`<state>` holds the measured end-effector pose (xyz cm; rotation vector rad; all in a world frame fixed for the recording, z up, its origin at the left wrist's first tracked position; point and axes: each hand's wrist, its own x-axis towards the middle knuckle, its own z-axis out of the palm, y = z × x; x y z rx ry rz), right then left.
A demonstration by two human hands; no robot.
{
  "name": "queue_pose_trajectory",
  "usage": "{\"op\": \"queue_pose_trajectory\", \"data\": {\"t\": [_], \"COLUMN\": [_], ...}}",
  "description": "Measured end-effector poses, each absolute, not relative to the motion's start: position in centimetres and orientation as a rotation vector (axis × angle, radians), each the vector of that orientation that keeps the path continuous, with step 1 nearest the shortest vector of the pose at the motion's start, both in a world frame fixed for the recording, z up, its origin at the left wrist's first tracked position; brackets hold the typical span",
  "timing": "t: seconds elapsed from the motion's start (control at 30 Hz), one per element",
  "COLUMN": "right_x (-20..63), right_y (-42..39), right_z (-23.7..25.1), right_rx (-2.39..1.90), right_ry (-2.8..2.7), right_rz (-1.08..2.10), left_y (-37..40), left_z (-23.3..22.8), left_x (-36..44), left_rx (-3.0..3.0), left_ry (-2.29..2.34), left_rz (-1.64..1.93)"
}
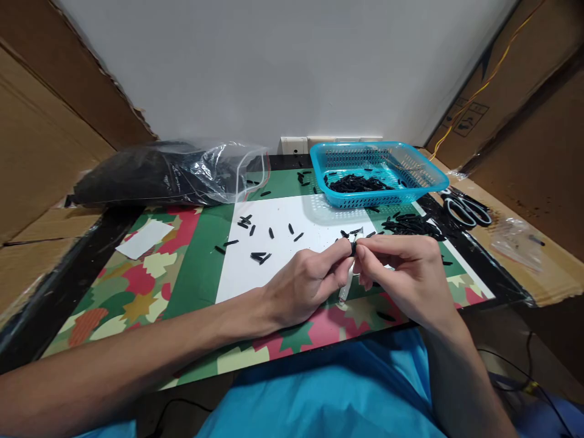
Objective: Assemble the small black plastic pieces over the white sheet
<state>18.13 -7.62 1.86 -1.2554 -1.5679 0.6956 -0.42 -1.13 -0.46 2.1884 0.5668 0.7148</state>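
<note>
My left hand (305, 286) and my right hand (406, 274) meet over the front of the patterned mat (137, 286). Between the fingertips of both is a small black piece (353, 247). A thin white stick (347, 286) hangs down from my right hand's fingers; how it joins the black piece is hidden. Several loose black pieces (258, 234) lie scattered on the white sheet (274, 255) beyond my left hand. A heap of the same black pieces (410, 225) lies just past my right hand.
A blue mesh basket (433, 176) with black pieces inside stands at the back right. A clear plastic bag (173, 173) full of black material lies at the back left. Scissors (465, 210) rest on the right edge. Cardboard walls flank both sides. A white paper scrap (143, 238) lies left.
</note>
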Motion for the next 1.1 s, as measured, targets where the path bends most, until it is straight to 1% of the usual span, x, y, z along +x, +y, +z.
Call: {"op": "queue_pose_trajectory", "data": {"t": [0.23, 0.3, 0.5, 0.8, 1.0, 1.1], "right_x": [16.9, 16.8, 17.0, 17.5, 17.6, 17.5], "right_y": [-7.6, -7.6, -7.6, -7.4, -7.6, -7.5], "right_z": [1.4, 1.0, 1.1, 1.1, 1.6, 1.5], "right_rx": [-1.356, -1.353, -1.342, -1.335, -1.187, -1.159], "right_ry": [-1.609, -1.59, -1.494, -1.39, -1.375, -1.376], "right_rz": [0.371, 0.326, 0.464, 0.455, 0.748, 0.822], "left_y": [-1.1, -1.1, -1.2, -1.3, -1.2, -1.2], "left_z": [-0.4, -0.4, -0.3, -0.3, -0.4, -0.5], "left_x": [-0.3, -0.3, -0.2, -0.3, -0.2, -0.2], "left_rx": [2.221, 2.203, 2.115, 2.107, 2.131, 2.154], "left_ry": [0.564, 0.578, 0.62, 0.591, 0.595, 0.58], "left_rz": [0.694, 0.709, 0.781, 0.836, 0.851, 0.854]}}
